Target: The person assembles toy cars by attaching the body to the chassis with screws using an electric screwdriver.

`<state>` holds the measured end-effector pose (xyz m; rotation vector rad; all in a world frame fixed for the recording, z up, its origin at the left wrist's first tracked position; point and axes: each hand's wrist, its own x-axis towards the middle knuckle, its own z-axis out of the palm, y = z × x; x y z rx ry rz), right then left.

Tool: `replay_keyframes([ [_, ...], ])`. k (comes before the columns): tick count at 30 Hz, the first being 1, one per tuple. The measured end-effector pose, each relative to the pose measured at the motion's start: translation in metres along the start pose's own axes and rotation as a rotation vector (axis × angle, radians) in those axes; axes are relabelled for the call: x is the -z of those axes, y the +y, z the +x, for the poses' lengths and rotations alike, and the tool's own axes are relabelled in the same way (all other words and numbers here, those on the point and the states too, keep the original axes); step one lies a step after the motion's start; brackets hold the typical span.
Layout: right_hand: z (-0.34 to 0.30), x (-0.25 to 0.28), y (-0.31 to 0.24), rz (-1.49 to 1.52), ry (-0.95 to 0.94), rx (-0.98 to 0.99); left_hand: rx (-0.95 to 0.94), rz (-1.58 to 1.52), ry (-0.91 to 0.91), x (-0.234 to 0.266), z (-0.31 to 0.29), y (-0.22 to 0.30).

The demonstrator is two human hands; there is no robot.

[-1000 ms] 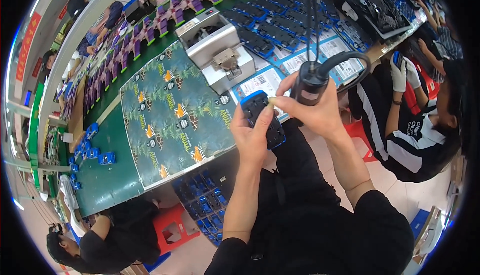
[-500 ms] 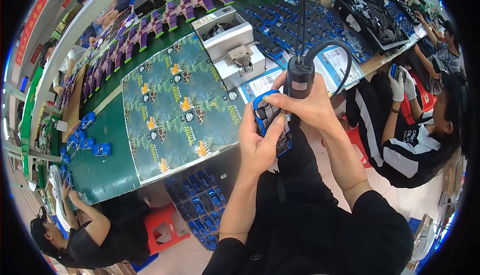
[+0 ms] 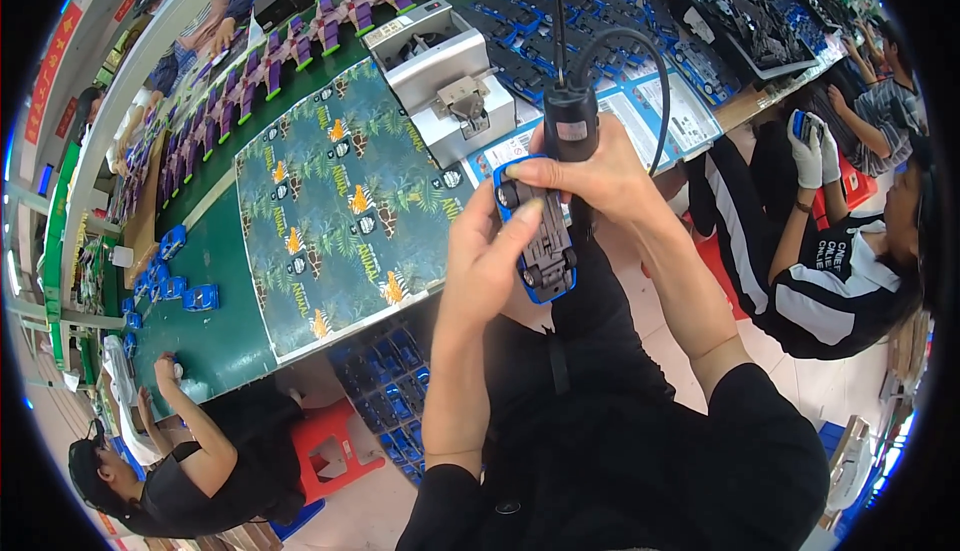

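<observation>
A blue toy car (image 3: 547, 249) is held underside up, its black chassis and wheels facing me. My left hand (image 3: 482, 261) is closed around its left side, with the thumb lying on the chassis. My right hand (image 3: 607, 179) wraps round a black electric screwdriver (image 3: 570, 129) that hangs from a cord. The right thumb also presses on the far end of the car. The screwdriver's tip is hidden behind my right hand and the car.
A grey metal fixture (image 3: 455, 91) stands on the bench beside a printed animal-pattern sheet (image 3: 350, 201). Many blue car parts (image 3: 570, 31) lie behind it, near a black bin (image 3: 750, 26). Co-workers sit at left and right. Stacked blue cars (image 3: 395, 391) stand below the bench edge.
The toy car has turned and tilted so more of its underside shows. Both hands and the screwdriver appear slightly further left. The left co-worker's arm has lifted.
</observation>
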<state>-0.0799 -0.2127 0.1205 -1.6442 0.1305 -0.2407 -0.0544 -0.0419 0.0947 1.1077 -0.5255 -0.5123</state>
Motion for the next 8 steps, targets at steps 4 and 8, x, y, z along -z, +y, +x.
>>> replay_keyframes([
  [4, 0.007, -0.002, 0.006, 0.047, 0.006, 0.010, 0.171, 0.009, -0.060, 0.018, 0.006, 0.009],
  [8, 0.009, -0.007, 0.004, 0.047, 0.009, -0.006, 0.185, -0.019, -0.081, 0.025, 0.006, 0.013],
])
